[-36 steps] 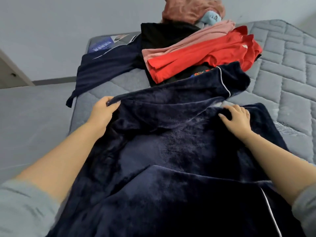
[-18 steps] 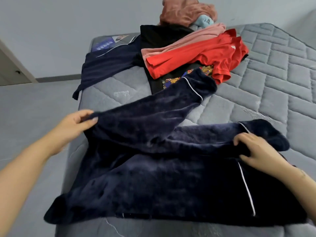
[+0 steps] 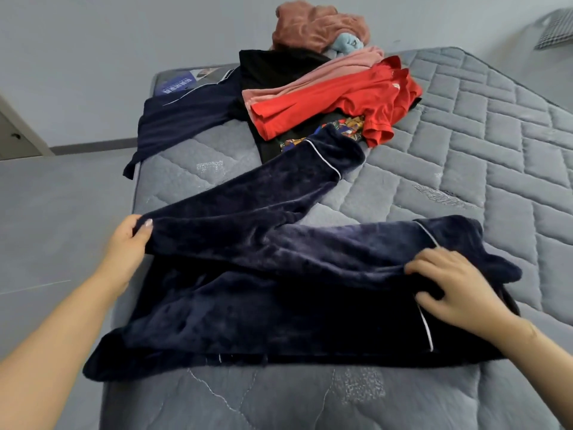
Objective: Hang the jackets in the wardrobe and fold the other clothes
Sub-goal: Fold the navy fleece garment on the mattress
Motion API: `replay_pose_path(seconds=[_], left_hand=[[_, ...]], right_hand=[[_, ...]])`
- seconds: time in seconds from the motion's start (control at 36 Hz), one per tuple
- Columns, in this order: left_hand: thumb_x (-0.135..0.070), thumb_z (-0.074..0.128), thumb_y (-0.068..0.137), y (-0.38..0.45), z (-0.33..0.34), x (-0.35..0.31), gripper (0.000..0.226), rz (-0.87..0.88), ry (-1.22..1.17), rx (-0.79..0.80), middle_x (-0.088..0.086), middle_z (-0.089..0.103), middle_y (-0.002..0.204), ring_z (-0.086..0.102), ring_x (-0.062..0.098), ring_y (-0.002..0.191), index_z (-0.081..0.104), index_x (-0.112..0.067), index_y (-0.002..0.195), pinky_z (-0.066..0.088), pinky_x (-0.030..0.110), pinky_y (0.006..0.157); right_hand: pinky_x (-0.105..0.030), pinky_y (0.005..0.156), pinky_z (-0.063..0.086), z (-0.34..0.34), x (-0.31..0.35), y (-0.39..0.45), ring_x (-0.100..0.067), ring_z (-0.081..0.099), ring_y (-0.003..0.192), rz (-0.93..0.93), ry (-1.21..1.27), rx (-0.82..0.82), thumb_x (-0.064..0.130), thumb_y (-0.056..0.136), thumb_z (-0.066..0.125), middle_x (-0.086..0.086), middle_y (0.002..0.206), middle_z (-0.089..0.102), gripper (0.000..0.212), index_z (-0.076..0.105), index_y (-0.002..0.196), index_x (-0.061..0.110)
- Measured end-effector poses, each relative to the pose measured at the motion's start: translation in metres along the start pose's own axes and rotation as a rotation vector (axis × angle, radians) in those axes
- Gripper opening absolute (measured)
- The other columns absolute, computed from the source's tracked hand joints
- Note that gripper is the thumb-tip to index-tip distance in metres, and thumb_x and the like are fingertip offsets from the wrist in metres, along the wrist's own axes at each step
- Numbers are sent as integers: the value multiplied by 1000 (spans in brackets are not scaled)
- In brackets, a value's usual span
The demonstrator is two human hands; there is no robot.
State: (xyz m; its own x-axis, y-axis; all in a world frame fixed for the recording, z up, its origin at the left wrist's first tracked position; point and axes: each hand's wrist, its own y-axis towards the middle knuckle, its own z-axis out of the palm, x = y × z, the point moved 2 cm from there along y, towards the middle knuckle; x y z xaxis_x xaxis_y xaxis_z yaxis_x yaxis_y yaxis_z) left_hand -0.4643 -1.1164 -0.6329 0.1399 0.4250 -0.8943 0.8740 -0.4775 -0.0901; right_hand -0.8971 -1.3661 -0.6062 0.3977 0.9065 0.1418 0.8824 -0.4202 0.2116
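— Grey mattress [image 3: 465, 156] fills the view, wall behind. What lies on it?

— Navy robe [image 3: 279, 305] spread across the near end, one sleeve [image 3: 263, 193] angling up toward the pile [image 3: 325, 97] of red, pink and black clothes.

— And the hands?

— Left hand [image 3: 127, 246] pinches the robe's left edge, thumb on top. Right hand [image 3: 459, 290] has curled fingers gripping a fold near the white piping.

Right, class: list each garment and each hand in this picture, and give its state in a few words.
Navy velvet garment: spread flat, part-folded.
Red shirt: loosely laid on pile.
Pink garment: unfolded.
Brown garment: crumpled.
Left hand: pinching navy edge.
Right hand: gripping navy fabric.
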Motion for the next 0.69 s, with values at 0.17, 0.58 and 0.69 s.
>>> replay_pose_path(seconds=[0.17, 0.58, 0.69], left_hand=[[-8, 54, 89, -19, 16, 18, 43, 34, 422, -83, 16, 51, 135, 45, 38, 124, 49, -13, 132, 36, 53, 106], [-32, 70, 87, -41, 69, 24, 14, 601, 547, 280, -33, 52, 118, 43, -4, 120, 63, -40, 97, 16, 27, 104], [-34, 68, 88, -34, 66, 24, 14, 560, 494, 327, -45, 47, 105, 41, -12, 107, 64, -44, 96, 14, 21, 98]], right_hand=[[-36, 82, 41, 1, 5, 2, -18, 58, 93, 109, 89, 188, 37, 78, 58, 10, 98, 58, 26, 62, 98, 21], [-34, 83, 52, 98, 13, 207, -30, 59, 114, 1178, 1339, 167, 30, 96, 58, -20, 118, 54, 39, 47, 122, 4], [-26, 74, 52, 119, 22, 245, -16, 63, 90, 1155, 1569, 50, 27, 95, 60, -4, 106, 65, 20, 58, 111, 16]])
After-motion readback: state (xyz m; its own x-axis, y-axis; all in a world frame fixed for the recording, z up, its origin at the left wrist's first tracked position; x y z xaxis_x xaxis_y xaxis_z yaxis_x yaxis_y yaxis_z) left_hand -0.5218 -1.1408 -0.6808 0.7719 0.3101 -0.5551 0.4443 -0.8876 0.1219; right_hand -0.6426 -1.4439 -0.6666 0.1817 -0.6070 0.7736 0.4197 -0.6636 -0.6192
